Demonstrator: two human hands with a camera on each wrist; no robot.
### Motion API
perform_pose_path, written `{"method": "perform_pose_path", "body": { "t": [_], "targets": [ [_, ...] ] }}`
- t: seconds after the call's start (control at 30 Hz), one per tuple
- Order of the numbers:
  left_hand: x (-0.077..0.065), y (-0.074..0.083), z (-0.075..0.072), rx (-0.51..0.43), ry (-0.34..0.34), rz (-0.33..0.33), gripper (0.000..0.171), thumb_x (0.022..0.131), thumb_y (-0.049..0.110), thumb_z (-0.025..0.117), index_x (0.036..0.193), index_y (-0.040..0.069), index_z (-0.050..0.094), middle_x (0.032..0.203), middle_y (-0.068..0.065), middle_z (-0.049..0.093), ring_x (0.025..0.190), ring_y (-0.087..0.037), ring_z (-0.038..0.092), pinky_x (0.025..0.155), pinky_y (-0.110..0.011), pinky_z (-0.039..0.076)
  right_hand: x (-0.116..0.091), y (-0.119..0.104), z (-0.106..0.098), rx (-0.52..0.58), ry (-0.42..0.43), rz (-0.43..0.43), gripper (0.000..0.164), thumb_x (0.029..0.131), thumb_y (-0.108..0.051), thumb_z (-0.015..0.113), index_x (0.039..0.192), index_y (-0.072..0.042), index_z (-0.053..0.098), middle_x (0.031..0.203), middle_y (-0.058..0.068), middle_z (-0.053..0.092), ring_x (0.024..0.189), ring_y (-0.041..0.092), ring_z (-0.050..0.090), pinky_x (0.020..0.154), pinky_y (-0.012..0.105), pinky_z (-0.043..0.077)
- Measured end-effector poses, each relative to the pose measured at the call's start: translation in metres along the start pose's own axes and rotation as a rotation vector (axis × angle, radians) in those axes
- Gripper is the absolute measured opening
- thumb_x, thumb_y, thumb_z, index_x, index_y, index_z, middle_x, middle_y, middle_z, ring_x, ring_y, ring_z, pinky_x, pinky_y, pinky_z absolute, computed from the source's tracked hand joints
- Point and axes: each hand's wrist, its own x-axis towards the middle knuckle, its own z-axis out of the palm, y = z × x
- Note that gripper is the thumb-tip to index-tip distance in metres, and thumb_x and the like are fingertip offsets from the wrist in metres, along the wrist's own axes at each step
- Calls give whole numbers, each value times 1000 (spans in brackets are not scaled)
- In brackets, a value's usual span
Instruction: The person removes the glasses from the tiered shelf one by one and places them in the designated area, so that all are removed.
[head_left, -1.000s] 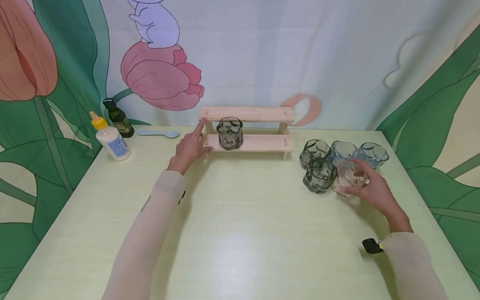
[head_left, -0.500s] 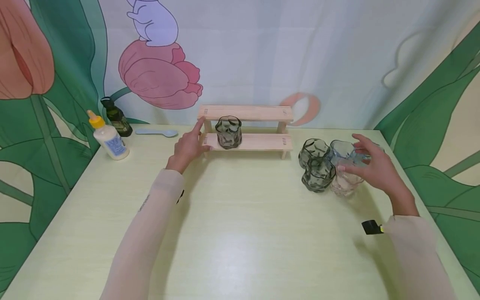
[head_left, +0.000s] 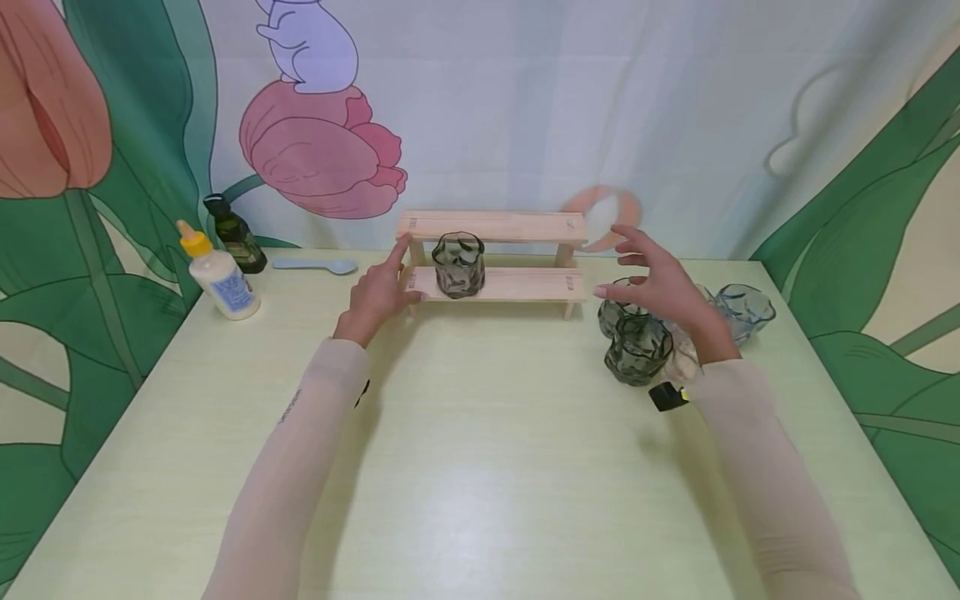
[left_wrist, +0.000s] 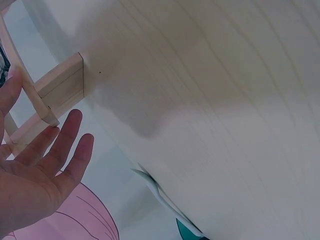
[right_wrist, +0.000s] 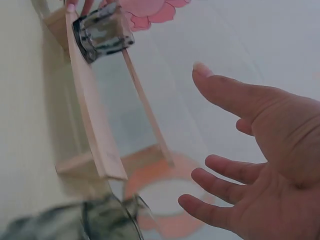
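Observation:
A two-tier wooden rack (head_left: 517, 286) stands against the back curtain, with a smoky grey glass (head_left: 460, 265) upright on its lower shelf. My left hand (head_left: 372, 293) touches the rack's left end, index finger at the upper shelf and thumb by the lower one. In the left wrist view its other fingers stretch out straight. Above the glass cluster hovers my right hand (head_left: 663, 283), fingers spread and holding nothing. Under it are a front grey glass (head_left: 637, 354), another grey glass (head_left: 611, 317), a clear pinkish glass (head_left: 682, 360) and a blue glass (head_left: 745, 312). A second blue glass is mostly hidden.
At the table's back left stand a white glue bottle (head_left: 228, 285) with an orange cap and a dark green bottle (head_left: 238, 237). A pale blue spoon (head_left: 318, 265) lies beside them. The patterned curtain (head_left: 487, 125) hangs behind the table (head_left: 465, 467).
My right hand let go of the clear glass, rose and moved left and back over the cluster. The left hand has stayed at the rack.

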Motion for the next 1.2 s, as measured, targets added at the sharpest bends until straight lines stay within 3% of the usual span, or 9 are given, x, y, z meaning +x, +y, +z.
{"method": "perform_pose_path", "body": {
  "t": [0.47,0.8,1.2],
  "targets": [
    [-1,2,1,-4,3,-4,101,89,32,76,159,40,4,147,-15,53,107,-41,61,90,-58,48,62,-19,75,86,-144,-114,90,85,-28,81,158,-21,28,152,19,41,140,39,43,108,56,42],
    [-2,2,0,2,15,8,101,89,32,77,159,39,4,146,-16,53,105,-42,60,88,-58,49,88,-34,115,98,-148,-151,95,84,-20,81,159,-19,24,151,23,39,138,43,44,107,56,43],
    [0,-1,1,4,7,0,100,91,31,75,159,40,3,148,-17,52,111,-43,60,92,-59,48,109,-47,151,80,-95,-143,98,80,-26,86,158,-25,27,154,14,42,135,35,48,107,50,44]
  ]
}}
